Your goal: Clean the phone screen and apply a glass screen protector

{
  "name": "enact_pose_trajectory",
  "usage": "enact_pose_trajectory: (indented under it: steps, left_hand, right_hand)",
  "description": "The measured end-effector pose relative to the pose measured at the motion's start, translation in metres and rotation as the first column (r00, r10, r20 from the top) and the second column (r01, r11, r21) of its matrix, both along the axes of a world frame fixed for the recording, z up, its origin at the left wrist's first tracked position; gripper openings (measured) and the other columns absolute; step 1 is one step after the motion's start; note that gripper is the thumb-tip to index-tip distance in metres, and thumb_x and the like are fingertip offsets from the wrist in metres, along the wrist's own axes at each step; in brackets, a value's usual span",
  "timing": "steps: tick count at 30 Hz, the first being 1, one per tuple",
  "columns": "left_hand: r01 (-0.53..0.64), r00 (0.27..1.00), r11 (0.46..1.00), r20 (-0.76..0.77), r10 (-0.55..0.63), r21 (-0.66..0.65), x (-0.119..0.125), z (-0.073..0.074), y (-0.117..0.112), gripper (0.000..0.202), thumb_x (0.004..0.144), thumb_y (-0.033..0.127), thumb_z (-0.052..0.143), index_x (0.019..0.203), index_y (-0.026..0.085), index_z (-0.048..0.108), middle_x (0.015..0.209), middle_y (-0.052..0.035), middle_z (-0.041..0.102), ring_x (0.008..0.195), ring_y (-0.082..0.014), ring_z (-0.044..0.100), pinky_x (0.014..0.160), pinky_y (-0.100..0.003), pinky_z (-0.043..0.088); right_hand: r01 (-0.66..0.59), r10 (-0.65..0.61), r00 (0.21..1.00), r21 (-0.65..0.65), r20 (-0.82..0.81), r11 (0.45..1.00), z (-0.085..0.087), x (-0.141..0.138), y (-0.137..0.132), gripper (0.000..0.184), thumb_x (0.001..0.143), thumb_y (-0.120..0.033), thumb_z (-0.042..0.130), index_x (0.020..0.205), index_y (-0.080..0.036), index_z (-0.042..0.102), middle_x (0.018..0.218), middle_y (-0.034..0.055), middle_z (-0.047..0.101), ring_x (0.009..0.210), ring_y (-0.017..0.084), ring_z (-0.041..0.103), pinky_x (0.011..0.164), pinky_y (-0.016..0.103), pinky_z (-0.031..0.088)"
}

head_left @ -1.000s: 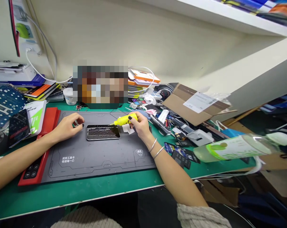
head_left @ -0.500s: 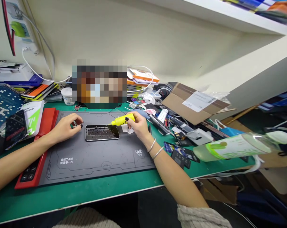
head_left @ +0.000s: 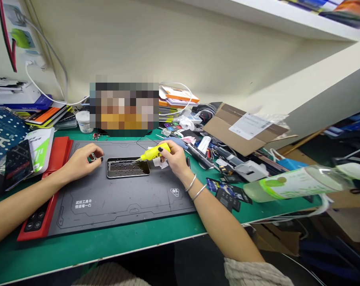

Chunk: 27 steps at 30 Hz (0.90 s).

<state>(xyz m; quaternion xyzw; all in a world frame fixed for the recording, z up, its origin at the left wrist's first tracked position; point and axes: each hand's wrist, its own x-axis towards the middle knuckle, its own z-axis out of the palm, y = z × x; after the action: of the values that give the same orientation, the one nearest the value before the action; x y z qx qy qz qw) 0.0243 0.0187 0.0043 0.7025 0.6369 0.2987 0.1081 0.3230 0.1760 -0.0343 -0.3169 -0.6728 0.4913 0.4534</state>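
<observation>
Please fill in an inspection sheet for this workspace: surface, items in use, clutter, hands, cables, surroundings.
Surface: gray mat on a green table.
Items in use: phone lying flat, droplets on its screen; yellow bottle, nozzle at the phone's far right corner.
Clutter: cardboard box, tilted drink bottle, loose parts, all right of the mat.
Hands: right hand grips the yellow bottle; left hand curled left of the phone, contents unclear.
Cables: white cable along the wall.
Surroundings: wall, shelf; one area pixelated.
</observation>
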Motion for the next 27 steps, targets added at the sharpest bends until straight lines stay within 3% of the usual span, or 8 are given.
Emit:
enact_pose_trajectory:
  steps: [18, 27]
  left_hand:
    - [0.01, 1.0, 1.0, -0.006, -0.01, 0.002, -0.0043, -0.0047, 0.0033, 0.019, 0.08, 0.034, 0.052, 0.088, 0.021, 0.062, 0.092, -0.0054, 0.069, 0.078, -0.0195, 0.065, 0.074, -0.033, 0.054]
    - [0.004, 1.0, 1.0, -0.011, -0.004, -0.01, -0.0027, -0.005, 0.0038, 0.02, 0.08, 0.035, 0.051, 0.089, 0.02, 0.062, 0.093, -0.0058, 0.069, 0.079, -0.0202, 0.065, 0.074, -0.034, 0.054]
  right_hand:
    - [0.041, -0.041, 0.999, 0.007, -0.027, 0.999, -0.0005, 0.0026, 0.0035, 0.043, 0.071, -0.062, 0.075, 0.084, -0.023, 0.058, 0.061, -0.0044, 0.052, 0.043, 0.011, 0.045, 0.042, 0.028, 0.039]
    - [-0.046, 0.046, 0.999, -0.017, 0.027, 0.999, -0.0009, -0.0005, -0.0001, 0.055, 0.061, -0.066, 0.081, 0.087, -0.022, 0.061, 0.065, -0.0037, 0.057, 0.044, 0.01, 0.047, 0.041, 0.028, 0.044]
